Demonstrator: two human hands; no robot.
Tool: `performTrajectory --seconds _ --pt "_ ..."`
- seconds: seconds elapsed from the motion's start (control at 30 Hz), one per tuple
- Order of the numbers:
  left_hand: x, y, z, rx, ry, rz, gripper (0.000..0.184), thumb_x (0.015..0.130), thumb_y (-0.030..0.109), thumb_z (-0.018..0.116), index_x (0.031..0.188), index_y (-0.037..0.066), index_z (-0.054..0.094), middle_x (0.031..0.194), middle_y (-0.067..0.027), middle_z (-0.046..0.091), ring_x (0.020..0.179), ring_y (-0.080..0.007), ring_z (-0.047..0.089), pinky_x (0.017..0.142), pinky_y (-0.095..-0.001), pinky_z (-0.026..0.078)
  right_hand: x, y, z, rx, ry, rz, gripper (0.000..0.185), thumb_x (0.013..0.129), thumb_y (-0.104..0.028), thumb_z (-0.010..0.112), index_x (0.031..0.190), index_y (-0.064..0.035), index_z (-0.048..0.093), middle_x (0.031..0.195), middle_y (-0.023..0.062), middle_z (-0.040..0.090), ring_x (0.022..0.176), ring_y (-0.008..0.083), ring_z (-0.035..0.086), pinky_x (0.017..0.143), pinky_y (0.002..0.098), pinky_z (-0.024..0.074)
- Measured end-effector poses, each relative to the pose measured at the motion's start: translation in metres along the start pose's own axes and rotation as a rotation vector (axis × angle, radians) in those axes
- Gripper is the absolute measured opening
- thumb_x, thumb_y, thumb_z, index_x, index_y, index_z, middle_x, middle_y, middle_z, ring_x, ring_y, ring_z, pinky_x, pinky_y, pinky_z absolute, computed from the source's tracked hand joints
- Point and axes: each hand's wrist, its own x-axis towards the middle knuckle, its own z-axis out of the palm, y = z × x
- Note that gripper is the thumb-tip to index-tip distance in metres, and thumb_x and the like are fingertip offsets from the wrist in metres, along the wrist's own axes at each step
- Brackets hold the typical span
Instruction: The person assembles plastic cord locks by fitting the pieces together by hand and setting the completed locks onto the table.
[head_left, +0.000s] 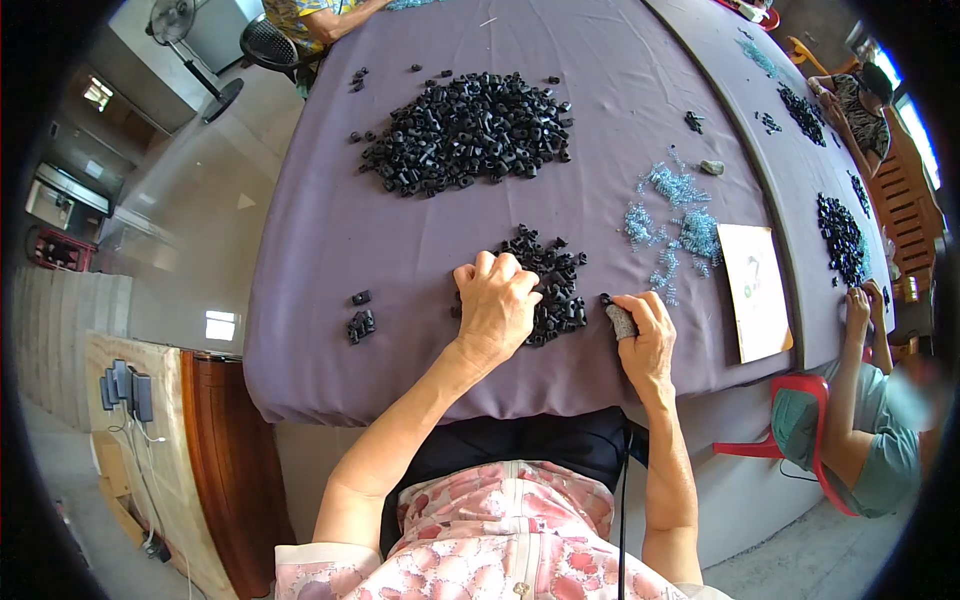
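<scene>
My left hand [497,305] rests on the near pile of small black parts [558,285], its fingers bent down; what lies under the fingertips is hidden. To the right of that pile, my right hand [643,335] is closed around a small grey speckled piece [621,321], with a black part [605,298] at its fingertips. A larger heap of black parts [470,130] lies farther up the purple cloth. Light blue springs [698,232] are scattered beyond my right hand. A few black pieces [361,326] sit on the cloth left of my left hand.
A cardboard sheet [755,290] lies to the right, below a grey-green stone-like piece [712,167]. Other people sit around the table, one at the right [875,430] on a red chair, with more black piles near them. A fan [205,75] stands at the upper left.
</scene>
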Motion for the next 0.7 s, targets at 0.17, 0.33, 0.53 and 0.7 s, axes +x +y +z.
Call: performTrajectory --seconds 0.17,0.33,0.53,0.7 --pt "0.007 0.003 0.002 0.045 -0.082 -0.005 0.010 0.070 0.017 0.067 0.079 0.013 0.065 0.084 -0.0009 0.055 0.087 -0.0215 0.046 0.076 -0.0384 0.032 0.000 0.003 0.000 0.011 0.016 -0.033 0.030 0.060 0.007 0.055 0.087 -0.0039 0.060 0.079 0.0102 0.055 0.075 0.0290 0.056 0.067 0.0353 0.0456" --pt "0.006 0.004 0.005 -0.074 0.034 0.046 0.008 0.071 0.012 0.064 0.078 0.012 0.060 0.082 -0.0020 0.053 0.084 -0.0231 0.047 0.074 -0.0379 0.033 0.000 0.004 -0.001 0.020 0.013 -0.018 0.027 0.061 0.005 0.056 0.087 -0.0041 0.061 0.079 0.0100 0.056 0.075 0.0286 0.056 0.066 0.0354 0.0460" --pt "-0.012 0.018 -0.016 -0.443 0.205 0.007 0.016 0.075 -0.002 0.060 0.088 0.004 0.053 0.085 -0.0096 0.049 0.077 -0.0254 0.048 0.071 -0.0330 0.041 0.000 0.002 -0.003 0.015 0.010 -0.022 0.027 0.062 0.005 0.055 0.087 -0.0040 0.061 0.080 0.0104 0.056 0.076 0.0294 0.056 0.066 0.0356 0.0460" --pt "-0.041 0.041 -0.003 -0.823 -0.082 0.078 0.018 0.079 -0.002 0.057 0.094 0.001 0.049 0.090 -0.0145 0.053 0.079 -0.0338 0.056 0.066 -0.0374 0.046 -0.002 0.001 -0.004 -0.023 -0.009 -0.041 0.028 0.061 0.006 0.055 0.087 -0.0035 0.061 0.080 0.0107 0.056 0.076 0.0303 0.056 0.066 0.0357 0.0461"
